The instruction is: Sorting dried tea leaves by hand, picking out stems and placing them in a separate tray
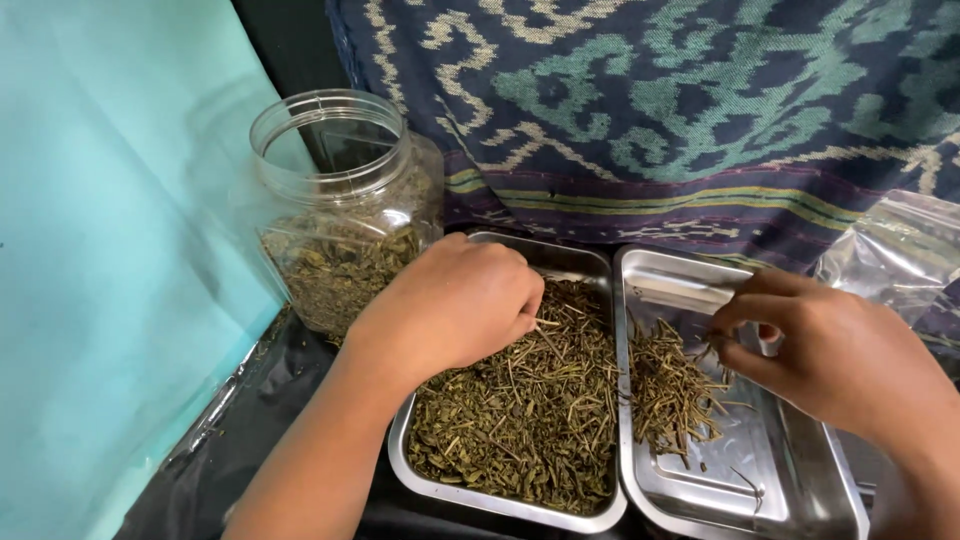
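Two steel trays sit side by side. The left tray (600,262) is full of dried green leaves and stems (520,420). My left hand (450,305) rests in that pile, fingers curled down into the leaves. The right tray (790,490) holds a smaller heap of thin dried stems (670,390) on its left half. My right hand (835,355) hovers over this tray, thumb and fingertips pinched together just above the stems; whether a stem is between them is too small to tell.
A clear plastic jar (340,200) without a lid, partly filled with dried leaves, stands left of the trays. A clear plastic bag (895,250) lies at the right. Patterned blue-green cloth (680,100) hangs behind; a teal sheet (100,250) covers the left.
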